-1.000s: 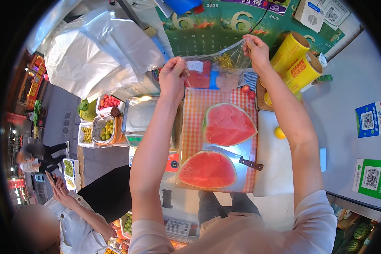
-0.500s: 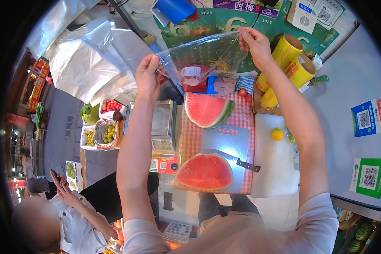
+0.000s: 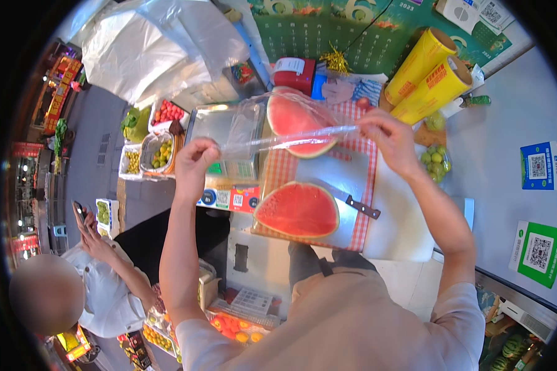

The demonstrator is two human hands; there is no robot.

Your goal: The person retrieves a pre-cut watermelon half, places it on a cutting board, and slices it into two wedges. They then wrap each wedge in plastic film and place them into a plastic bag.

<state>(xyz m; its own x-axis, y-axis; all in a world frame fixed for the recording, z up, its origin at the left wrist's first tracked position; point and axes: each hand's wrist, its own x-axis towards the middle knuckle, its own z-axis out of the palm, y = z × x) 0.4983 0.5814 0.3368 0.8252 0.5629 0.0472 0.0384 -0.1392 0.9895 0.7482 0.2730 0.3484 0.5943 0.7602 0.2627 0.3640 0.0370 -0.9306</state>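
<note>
A sheet of clear plastic wrap [image 3: 334,131] is stretched between my hands. My left hand [image 3: 197,162] pinches one end, above the edge of the metal scale. The other end is pinched in my right hand [image 3: 387,141], over the right side of the checkered cloth [image 3: 364,185]. Beneath the sheet lies the far watermelon piece [image 3: 294,120], seen partly through the film; whether they touch I cannot tell. Nearer to me a second watermelon piece [image 3: 298,211] rests cut face up and uncovered. A knife [image 3: 364,209] with a dark handle lies beside it, its blade partly hidden.
Two yellow wrap rolls [image 3: 432,91] stand at the back right, near bagged green fruit [image 3: 436,162]. A white cutting board [image 3: 405,232] lies right of the cloth. Left are the scale [image 3: 213,127] and fruit baskets [image 3: 161,151]. A person [image 3: 108,290] holds a phone at far left.
Both hands have come down and toward me with the plastic wrap, from up near the wall to over the far watermelon piece. The view has tilted. The hands are slightly farther apart.
</note>
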